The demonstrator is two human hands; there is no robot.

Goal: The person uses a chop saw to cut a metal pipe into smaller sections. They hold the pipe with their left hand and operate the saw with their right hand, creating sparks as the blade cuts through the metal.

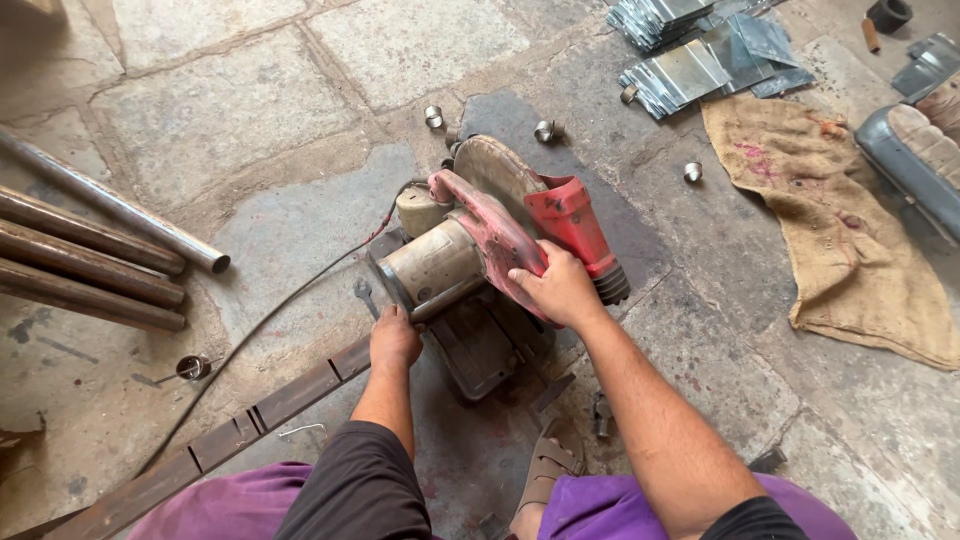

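Note:
A red chop saw (490, 235) with a round abrasive disc stands on the stone floor in front of me. My right hand (558, 287) is closed around the saw's red handle. My left hand (394, 338) rests on the end of a long rusty metal bar (230, 435), right by the saw's base. The bar runs from the saw toward the lower left and has notches along it. A dark power cord (270, 320) trails from the saw to the left. My sandalled foot (548, 465) sits just below the saw base.
Several steel pipes (95, 250) lie at the left. Short metal rings (545, 130) are scattered behind the saw. A burlap sack (840, 220) lies at the right, stacked sheet-metal pieces (690, 60) at the top right. A small wrench (365, 297) lies left of the saw.

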